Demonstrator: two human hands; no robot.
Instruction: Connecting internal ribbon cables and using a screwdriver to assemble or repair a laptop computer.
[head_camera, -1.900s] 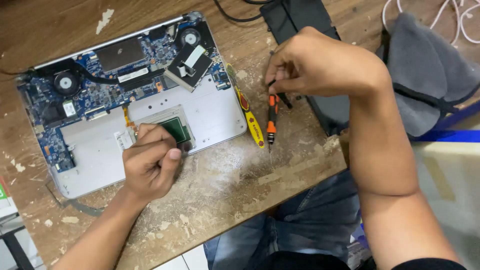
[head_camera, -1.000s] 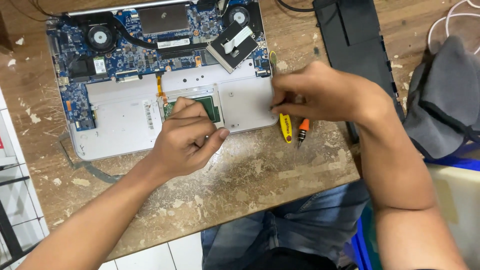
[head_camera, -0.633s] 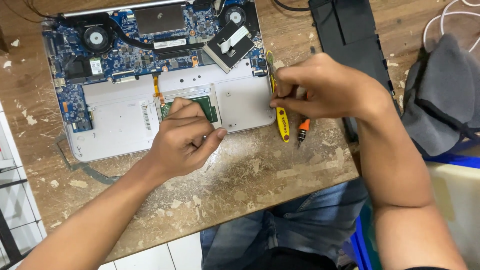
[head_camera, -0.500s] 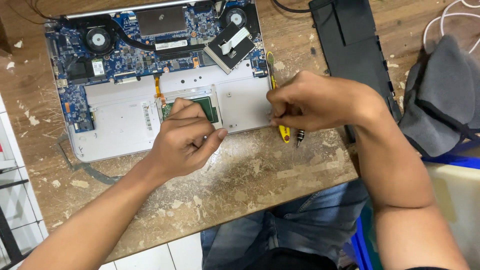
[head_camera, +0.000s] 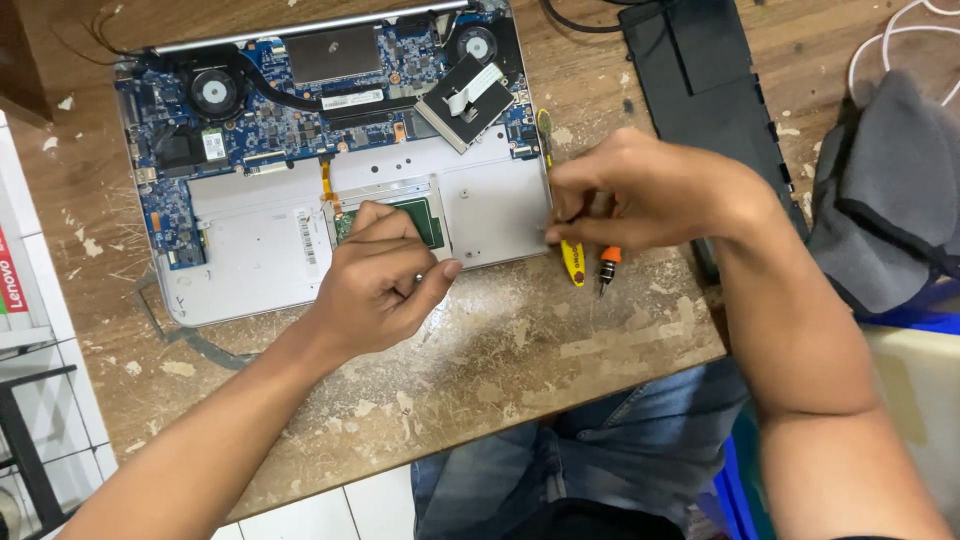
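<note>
Nearest the person, denim-clad knees (head_camera: 560, 470) show below the edge of a worn wooden table (head_camera: 480, 370), its top scuffed and flecked with pale chips. Just above that edge the left hand (head_camera: 375, 280) rests on the front part of an opened laptop chassis (head_camera: 250, 250), knuckles up and fingers curled in narrow, thumb pressed against the forefinger; whether something tiny sits pinched between them cannot be told. Under its fingertips lies the green trackpad board (head_camera: 425, 215) in its metal frame, partly covered by the hand. To the right of that hand, at the chassis's right edge, the right hand (head_camera: 640, 190) is bunched tight, its fingers closed on an orange-collared screwdriver (head_camera: 607, 265) whose dark tip pokes out below the palm. A yellow-handled tool (head_camera: 570, 262) lies on the table touching the chassis edge, running under the same hand; whether the hand grips it too is unclear. Beyond both hands the blue motherboard (head_camera: 300, 110) spans the chassis, with two round fans (head_camera: 212, 90) at its corners and a loose dark module (head_camera: 465, 100) tilted on top. Farther right of the right hand lie a flat black battery pack (head_camera: 710, 80) and a grey cloth (head_camera: 890, 190).
</note>
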